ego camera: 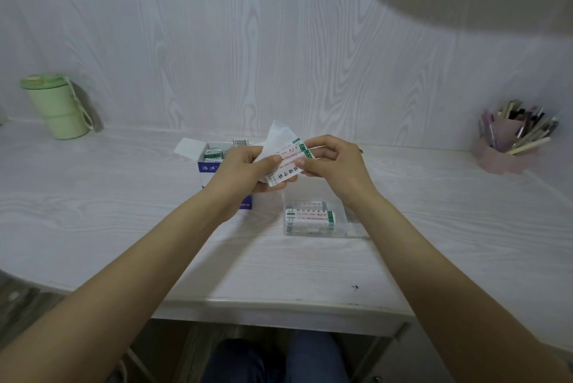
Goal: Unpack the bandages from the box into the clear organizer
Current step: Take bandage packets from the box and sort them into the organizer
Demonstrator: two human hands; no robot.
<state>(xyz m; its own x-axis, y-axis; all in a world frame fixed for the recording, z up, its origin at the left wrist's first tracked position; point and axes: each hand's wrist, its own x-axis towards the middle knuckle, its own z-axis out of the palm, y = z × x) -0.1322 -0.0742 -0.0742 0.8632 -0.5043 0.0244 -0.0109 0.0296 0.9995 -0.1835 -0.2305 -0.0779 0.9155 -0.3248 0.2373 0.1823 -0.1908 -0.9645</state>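
Note:
A blue-and-white cardboard box stands open at the desk's middle, with more wrapped bandages visible inside. My left hand and my right hand hold a stack of white bandage strips with green and red print, together with a white paper sheet, above the desk between box and organizer. The clear organizer sits in front of my right wrist and has a small pile of bandages in its left part.
A green lidded cup stands at the far left against the wall. A pink holder full of pens is at the far right. The desk's front edge runs close to my knees.

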